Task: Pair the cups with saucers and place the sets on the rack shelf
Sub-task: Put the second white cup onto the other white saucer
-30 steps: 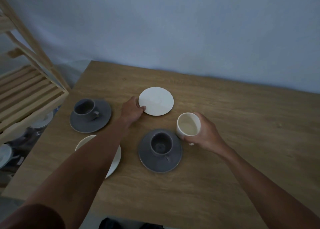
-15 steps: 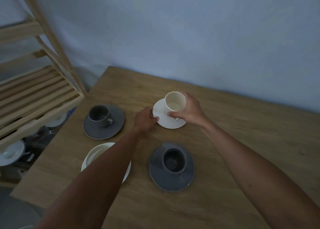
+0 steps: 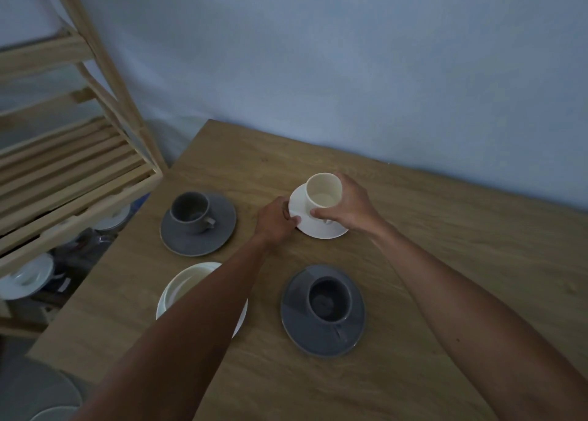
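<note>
- Cups and saucers lay spread over the left half of the wooden table (image 3: 445,261), with the slatted rack shelf (image 3: 73,178) just past the table's left edge, near enough for a short carry.
- Nearest that left edge, a grey cup (image 3: 191,212) already sat on a grey saucer (image 3: 222,229), handle turned toward the person: a finished pair not yet shelved.
- Toward the front-left corner, a white dish (image 3: 178,293) was mostly hidden under the left forearm; I could not tell if it carried a cup.
- The left hand (image 3: 275,223) was at the white saucer (image 3: 321,229), fingers curled and pinched on its left rim, probably steadying it against sliding.
- The white cup (image 3: 323,193) stood on or just above that saucer, toward the table's back edge; contact could not be told.
- The right hand (image 3: 346,205) was clamped round the cup's side from the right, thumb in front, fingers behind, leaving the mouth clear for centring.
- Closer to the front edge, a second grey cup (image 3: 329,301) rested in its grey saucer (image 3: 299,318), also paired and waiting.
</note>
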Demonstrator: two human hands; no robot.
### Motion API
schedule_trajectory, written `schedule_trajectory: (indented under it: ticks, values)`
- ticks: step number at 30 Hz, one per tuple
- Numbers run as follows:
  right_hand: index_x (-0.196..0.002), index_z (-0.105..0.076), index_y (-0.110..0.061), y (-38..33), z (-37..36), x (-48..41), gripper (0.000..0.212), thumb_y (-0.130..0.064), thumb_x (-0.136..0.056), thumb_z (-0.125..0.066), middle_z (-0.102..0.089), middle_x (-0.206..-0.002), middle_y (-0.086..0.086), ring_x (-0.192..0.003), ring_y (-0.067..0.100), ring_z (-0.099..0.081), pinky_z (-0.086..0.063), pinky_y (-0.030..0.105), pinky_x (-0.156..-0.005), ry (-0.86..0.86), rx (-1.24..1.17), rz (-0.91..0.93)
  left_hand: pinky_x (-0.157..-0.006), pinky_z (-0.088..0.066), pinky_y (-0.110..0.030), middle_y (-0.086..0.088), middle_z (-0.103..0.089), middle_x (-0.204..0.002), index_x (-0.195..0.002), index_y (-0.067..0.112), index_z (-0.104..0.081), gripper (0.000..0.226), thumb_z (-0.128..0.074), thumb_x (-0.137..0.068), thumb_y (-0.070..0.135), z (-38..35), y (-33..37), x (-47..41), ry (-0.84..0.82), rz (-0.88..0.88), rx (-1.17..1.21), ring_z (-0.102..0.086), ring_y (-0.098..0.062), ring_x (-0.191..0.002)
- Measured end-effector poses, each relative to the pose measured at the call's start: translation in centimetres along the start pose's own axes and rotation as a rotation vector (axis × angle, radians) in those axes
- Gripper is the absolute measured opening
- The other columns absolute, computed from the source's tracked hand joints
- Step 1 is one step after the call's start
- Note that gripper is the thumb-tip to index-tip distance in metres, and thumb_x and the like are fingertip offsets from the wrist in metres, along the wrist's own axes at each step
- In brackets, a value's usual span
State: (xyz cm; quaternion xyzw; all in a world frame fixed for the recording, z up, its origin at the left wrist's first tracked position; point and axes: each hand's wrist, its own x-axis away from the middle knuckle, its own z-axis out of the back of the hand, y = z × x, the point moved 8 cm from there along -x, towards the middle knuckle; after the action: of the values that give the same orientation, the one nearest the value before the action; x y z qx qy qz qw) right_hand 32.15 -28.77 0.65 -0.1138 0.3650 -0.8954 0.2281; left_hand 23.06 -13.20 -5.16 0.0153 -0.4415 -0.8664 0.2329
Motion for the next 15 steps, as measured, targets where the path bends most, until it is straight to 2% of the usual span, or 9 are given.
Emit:
schedule_trajectory:
  ticks: [4,6,7,9,11,13,15]
  values:
    - [-0.130,-0.045,-0.018,0.1,0.4,0.1,0.098,-0.072,-0.055,-0.078,-0.054,-0.131,0.005,-0.117,0.023,-0.054,-0.047,0.043,-0.095,-0.058,-0.035,-0.055,-0.077,-0.040,-0.027,-0.006,-0.069,-0.103,-0.127,0.017,-0.054,0.047,-0.069,-0.083,0.025,0.0,0.1,-0.1,-0.024,-0.014,-0.008,-0.062,-0.020,-0.094]
    - [-0.146,-0.034,-0.016,0.6,2.3,0.1,0.110,-0.079,-0.062,-0.067,-0.043,-0.149,0.006,-0.130,0.022,-0.047,-0.042,0.042,-0.104,0.007,-0.111,-0.085,-0.081,-0.043,-0.029,-0.007,-0.068,-0.107,-0.127,0.017,-0.053,0.046,-0.067,-0.084,0.026,0.2,0.4,-0.3,-0.048,-0.031,-0.019,-0.061,-0.024,-0.101]
    - [-0.149,-0.031,-0.017,1.0,3.6,0.2,0.108,-0.078,-0.066,-0.063,-0.040,-0.152,0.003,-0.128,0.018,-0.049,-0.043,0.037,-0.102,0.070,-0.158,-0.084,-0.084,-0.043,-0.030,-0.008,-0.066,-0.110,-0.127,0.016,-0.052,0.046,-0.067,-0.085,0.026,0.3,0.6,-0.4,-0.056,-0.047,-0.023,-0.060,-0.024,-0.103]
    - [-0.144,-0.041,-0.019,2.4,5.9,0.5,0.085,-0.067,-0.078,-0.062,-0.050,-0.143,0.000,-0.109,0.010,-0.058,-0.045,0.024,-0.086,0.202,-0.206,-0.077,-0.086,-0.041,-0.028,-0.008,-0.064,-0.115,-0.129,0.013,-0.050,0.049,-0.068,-0.084,0.025,0.5,1.1,-0.6,-0.060,-0.088,-0.038,-0.058,-0.025,-0.108]
    - [-0.136,-0.052,-0.020,4.3,6.6,0.9,0.061,-0.049,-0.085,-0.066,-0.064,-0.124,0.001,-0.094,0.008,-0.062,-0.045,0.018,-0.075,0.221,-0.139,-0.122,-0.087,-0.038,-0.028,-0.007,-0.062,-0.122,-0.133,0.013,-0.046,0.056,-0.068,-0.084,0.026,0.6,1.1,-0.8,-0.079,-0.087,-0.057,-0.056,-0.024,-0.114]
    - [-0.132,-0.056,-0.017,6.3,5.2,1.1,0.055,-0.041,-0.084,-0.070,-0.069,-0.108,0.003,-0.090,0.014,-0.064,-0.050,0.025,-0.075,0.088,-0.010,-0.184,-0.091,-0.041,-0.030,-0.005,-0.060,-0.128,-0.136,0.019,-0.044,0.057,-0.066,-0.084,0.030,0.3,0.9,-1.0,-0.128,-0.076,-0.084,-0.056,-0.024,-0.116]
    - [-0.130,-0.057,-0.013,7.5,2.9,1.5,0.056,-0.036,-0.082,-0.074,-0.067,-0.099,0.001,-0.090,0.021,-0.066,-0.057,0.041,-0.080,-0.063,0.028,-0.229,-0.096,-0.046,-0.035,-0.001,-0.058,-0.132,-0.137,0.024,-0.042,0.057,-0.064,-0.085,0.034,-0.1,1.0,-1.1,-0.168,-0.077,-0.111,-0.055,-0.023,-0.118]
